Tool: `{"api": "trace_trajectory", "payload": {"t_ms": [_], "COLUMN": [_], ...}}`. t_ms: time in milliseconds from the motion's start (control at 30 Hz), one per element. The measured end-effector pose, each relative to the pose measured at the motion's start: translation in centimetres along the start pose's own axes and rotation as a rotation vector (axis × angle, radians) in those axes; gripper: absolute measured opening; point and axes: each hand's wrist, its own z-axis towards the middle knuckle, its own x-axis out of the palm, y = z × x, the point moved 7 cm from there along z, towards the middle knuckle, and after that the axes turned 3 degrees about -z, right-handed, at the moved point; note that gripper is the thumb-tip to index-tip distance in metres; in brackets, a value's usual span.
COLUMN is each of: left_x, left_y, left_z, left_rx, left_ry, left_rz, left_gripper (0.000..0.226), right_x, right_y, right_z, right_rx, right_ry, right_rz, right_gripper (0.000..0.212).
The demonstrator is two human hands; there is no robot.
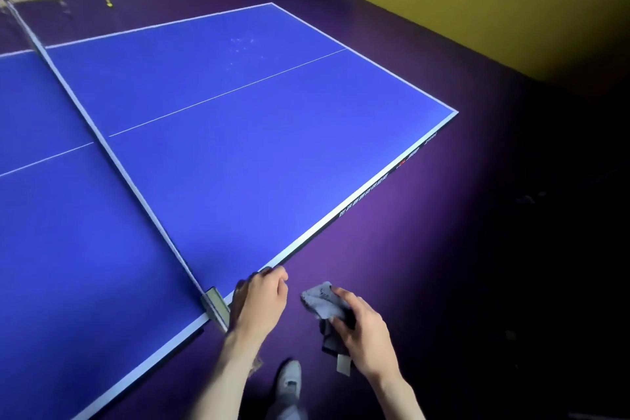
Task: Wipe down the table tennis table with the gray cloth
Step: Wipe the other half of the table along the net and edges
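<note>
Single head-worn wide-angle view, looking forward and down from beside the net post (pixel 215 306). Close over both hands at bottom edge; table tennis table (pixel 238 133) stretching away up-left, purple floor (pixel 392 249) and yellow wall (pixel 477 3) beyond. Dark vignette at right.
</note>
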Motion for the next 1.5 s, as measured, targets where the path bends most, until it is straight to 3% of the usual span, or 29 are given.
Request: {"api": "trace_trajectory", "payload": {"t_ms": [267, 567, 700, 800, 933, 1167, 1367, 1500], "left_x": [0.3, 1.1, -0.5, -2.0, -5.3, -9.2, -12.2, -13.1], "left_y": [0.4, 3.4, 3.8, 5.4, 6.8, 14.2, 24.4, 31.0], "left_z": [9.3, 14.5, 14.9, 14.3, 13.9, 16.2, 22.1, 25.6], "left_rx": [-0.155, -0.448, -0.415, -0.551, -0.732, -0.777, -0.784, -0.705], "left_ry": [-0.050, -0.221, -0.371, -0.380, -0.330, -0.439, -0.505, -0.536], "left_rz": [-0.004, 0.023, 0.121, 0.194, 0.136, 0.077, 0.010, 0.025], "left_gripper": [0.014, 0.009, 0.025, 0.030, 0.022, 0.015, 0.020, 0.034], "right_x": [-3.5, -2.8, -4.0, -4.1, -0.2, 8.1, 14.0, 19.0], "right_y": [0.4, 3.0, 7.9, 11.4, 13.1, 17.4, 26.4, 32.2], "right_z": [12.4, 26.1, 29.5, 31.2, 33.7, 37.5, 40.1, 43.1], "right_rx": [-0.083, -0.258, -0.415, -0.424, -0.372, -0.364, -0.223, -0.265], "right_ry": [0.071, 0.361, 0.517, 0.687, 0.825, 0.858, 0.956, 0.952], "right_rz": [-0.026, 0.009, 0.094, 0.189, 0.264, 0.166, 0.303, 0.252], "right_gripper": [0.052, 0.050, 0.044, 0.033, 0.031, 0.038, 0.029, 0.031]}}
